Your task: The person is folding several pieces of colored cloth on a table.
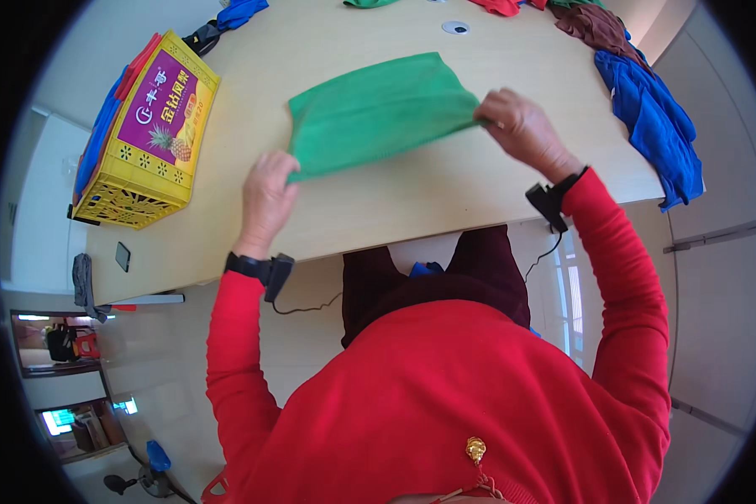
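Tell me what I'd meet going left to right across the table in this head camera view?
Yellow crate → left hand → green cloth → right hand → blue cloth at the table's right edge. Both hands grip the green cloth by its corners.

Sitting at the far left of the tabletop [378, 197]: a yellow box-shaped crate [147, 134] with lattice sides, showing a purple rectangular label [164, 105] with a pineapple picture. Lying near the tabletop's left edge: a small dark phone [123, 256], screen unlit.
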The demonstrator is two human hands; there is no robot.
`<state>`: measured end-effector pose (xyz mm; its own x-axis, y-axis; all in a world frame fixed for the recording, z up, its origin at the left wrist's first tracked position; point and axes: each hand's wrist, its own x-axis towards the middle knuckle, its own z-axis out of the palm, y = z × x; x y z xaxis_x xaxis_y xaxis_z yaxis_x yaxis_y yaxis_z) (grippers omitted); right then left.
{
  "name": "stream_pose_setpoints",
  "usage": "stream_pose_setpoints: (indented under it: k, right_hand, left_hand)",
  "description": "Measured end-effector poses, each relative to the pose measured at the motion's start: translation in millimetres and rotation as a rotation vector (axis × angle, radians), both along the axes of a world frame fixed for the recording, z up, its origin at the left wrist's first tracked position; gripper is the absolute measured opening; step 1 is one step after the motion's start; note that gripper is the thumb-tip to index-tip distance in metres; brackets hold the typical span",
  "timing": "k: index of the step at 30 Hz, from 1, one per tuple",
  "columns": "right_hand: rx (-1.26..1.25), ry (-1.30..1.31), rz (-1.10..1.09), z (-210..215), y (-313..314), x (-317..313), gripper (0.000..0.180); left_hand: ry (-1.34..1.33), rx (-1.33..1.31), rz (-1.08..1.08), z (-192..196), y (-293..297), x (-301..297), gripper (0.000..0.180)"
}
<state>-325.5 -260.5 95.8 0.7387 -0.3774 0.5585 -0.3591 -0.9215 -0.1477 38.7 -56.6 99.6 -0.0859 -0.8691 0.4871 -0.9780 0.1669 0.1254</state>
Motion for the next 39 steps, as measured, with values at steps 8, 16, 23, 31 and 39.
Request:
stream_pose_setpoints:
  k: [8, 16, 23, 31, 39]
  right_hand:
    - [0.228, 0.227, 0.011, -47.7, 56.4, -20.7, 0.012]
    - [0.378, 0.258, 0.044, -15.7, 63.6, 8.0, 0.019]
    - [0.217, 0.27, 0.032, -54.1, 58.9, 122.3, 0.054]
    - [0.212, 0.397, 0.079, -53.5, 128.7, 102.3, 0.057]
    - [0.315, 0.338, 0.073, -47.7, 88.4, 122.3, 0.051]
  left_hand:
    - [0.115, 0.238, -0.033, -51.1, 57.0, -13.7, 0.026]
    - [0.424, 0.61, -0.139, -24.8, 22.6, -6.8, 0.015]
    - [0.096, 0.316, -0.173, -61.3, -107.0, 13.7, 0.041]
    - [-0.061, 0.636, 0.021, -83.2, -153.3, 11.7, 0.065]
    - [-0.093, 0.575, 0.066, -86.5, -143.4, -8.6, 0.065]
